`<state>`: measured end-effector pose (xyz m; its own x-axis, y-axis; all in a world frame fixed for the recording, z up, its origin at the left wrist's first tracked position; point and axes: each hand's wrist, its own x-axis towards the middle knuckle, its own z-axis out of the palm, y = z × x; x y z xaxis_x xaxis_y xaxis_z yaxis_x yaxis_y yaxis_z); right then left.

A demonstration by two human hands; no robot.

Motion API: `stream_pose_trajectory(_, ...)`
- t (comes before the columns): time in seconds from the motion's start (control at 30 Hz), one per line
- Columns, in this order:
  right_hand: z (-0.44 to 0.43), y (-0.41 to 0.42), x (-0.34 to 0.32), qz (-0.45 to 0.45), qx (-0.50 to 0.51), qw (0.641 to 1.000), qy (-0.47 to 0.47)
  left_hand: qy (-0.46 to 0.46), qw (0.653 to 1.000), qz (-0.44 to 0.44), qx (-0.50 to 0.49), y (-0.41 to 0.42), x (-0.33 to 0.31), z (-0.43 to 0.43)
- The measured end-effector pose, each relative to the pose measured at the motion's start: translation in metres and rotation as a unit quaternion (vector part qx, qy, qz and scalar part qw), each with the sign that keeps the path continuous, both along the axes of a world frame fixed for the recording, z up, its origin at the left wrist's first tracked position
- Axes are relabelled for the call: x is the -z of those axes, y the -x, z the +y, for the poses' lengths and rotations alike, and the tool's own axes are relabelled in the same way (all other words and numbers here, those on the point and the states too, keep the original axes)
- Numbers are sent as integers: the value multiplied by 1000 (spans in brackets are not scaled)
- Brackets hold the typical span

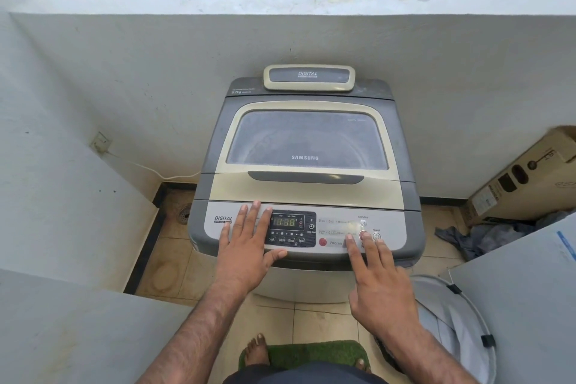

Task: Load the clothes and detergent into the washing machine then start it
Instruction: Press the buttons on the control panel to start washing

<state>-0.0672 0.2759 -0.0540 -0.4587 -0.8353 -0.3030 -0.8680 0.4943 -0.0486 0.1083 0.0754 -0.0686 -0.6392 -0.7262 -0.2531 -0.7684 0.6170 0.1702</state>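
A grey and beige top-loading washing machine (307,178) stands against the balcony wall with its glass lid (307,140) down. Its control panel (336,229) is lit and the display (286,222) reads 18:88. My left hand (249,243) rests flat on the left of the panel, fingers straight. My right hand (377,277) reaches the right side of the panel with fingers spread, and one fingertip touches the red start button (363,234) beside the power button (376,236). No clothes or detergent show outside the drum.
A grey mesh laundry basket (452,321) stands at the right of the machine. A cardboard box (523,178) and dark cloth (480,235) lie at the far right. A white cable (146,169) runs from a wall socket. A green mat (314,352) lies under my feet.
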Motion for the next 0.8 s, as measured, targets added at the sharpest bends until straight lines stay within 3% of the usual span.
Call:
stream_pose_trajectory(0.5, 8, 25, -5, -30, -58, 998, 6, -27, 997, -26, -68, 18, -11, 15)
stream_pose_trajectory(0.8, 5, 16, 9, -17, 12, 1000, 23, -3, 999, -21, -36, 9, -6, 15)
